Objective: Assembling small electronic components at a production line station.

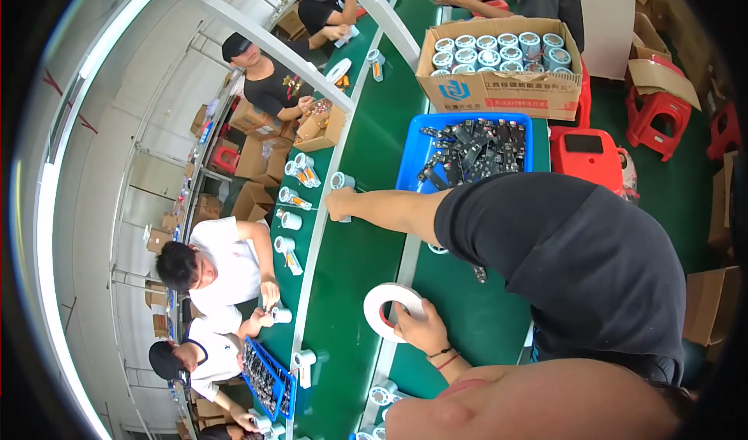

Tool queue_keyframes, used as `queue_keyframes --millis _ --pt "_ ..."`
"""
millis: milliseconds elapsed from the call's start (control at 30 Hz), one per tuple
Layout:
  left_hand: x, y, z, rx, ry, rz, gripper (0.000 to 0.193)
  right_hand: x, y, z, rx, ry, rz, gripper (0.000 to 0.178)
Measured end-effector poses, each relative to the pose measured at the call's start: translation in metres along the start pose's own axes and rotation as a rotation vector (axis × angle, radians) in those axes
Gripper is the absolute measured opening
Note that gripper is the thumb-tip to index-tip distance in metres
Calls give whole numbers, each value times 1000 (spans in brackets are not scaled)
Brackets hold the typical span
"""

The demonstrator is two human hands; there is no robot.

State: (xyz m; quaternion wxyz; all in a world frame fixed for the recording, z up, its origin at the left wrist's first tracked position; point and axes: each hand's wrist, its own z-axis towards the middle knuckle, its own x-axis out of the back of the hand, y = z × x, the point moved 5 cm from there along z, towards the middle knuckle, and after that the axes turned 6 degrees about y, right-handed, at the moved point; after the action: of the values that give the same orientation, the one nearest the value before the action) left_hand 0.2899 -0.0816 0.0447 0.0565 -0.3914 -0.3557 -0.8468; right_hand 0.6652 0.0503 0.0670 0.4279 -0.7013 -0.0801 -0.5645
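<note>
My right hand [340,203] reaches out over the green belt and is closed on a light blue cylinder [340,180] with a pale ringed end. Part of that cylinder is hidden behind my fingers. Nearer to me, my left hand [426,331] grips a wide roll of white tape [375,306], with fingers through its core. A blue tray [414,148] heaped with small black parts [475,150] stands beyond my right forearm. Under that arm, another black part [479,273] shows at the table's green surface, beside a partly hidden round end.
A cardboard box [506,97] full of light blue cylinders stands behind the tray. Across the belt [370,140], several people handle similar cylinders. More cylinders [382,395] stand at the lower edge. A red stool [588,159] with a dark phone-like slab is at the right.
</note>
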Motion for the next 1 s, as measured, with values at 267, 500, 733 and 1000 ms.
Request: queue_keyframes --millis 267,500,733,1000 --pt "7 -8 -3 -80 108 -7 75 19 -78 -133 647 198 315 24" --pt "10 30 -5 162 153 -660 74 78 -34 -345 1178 114 292 23" --pt "-12 116 18 79 -48 -697 76 126 32 -369 746 348 434 29" --pt "-29 133 25 -84 -67 -562 75 130 57 -372 775 492 394 25"
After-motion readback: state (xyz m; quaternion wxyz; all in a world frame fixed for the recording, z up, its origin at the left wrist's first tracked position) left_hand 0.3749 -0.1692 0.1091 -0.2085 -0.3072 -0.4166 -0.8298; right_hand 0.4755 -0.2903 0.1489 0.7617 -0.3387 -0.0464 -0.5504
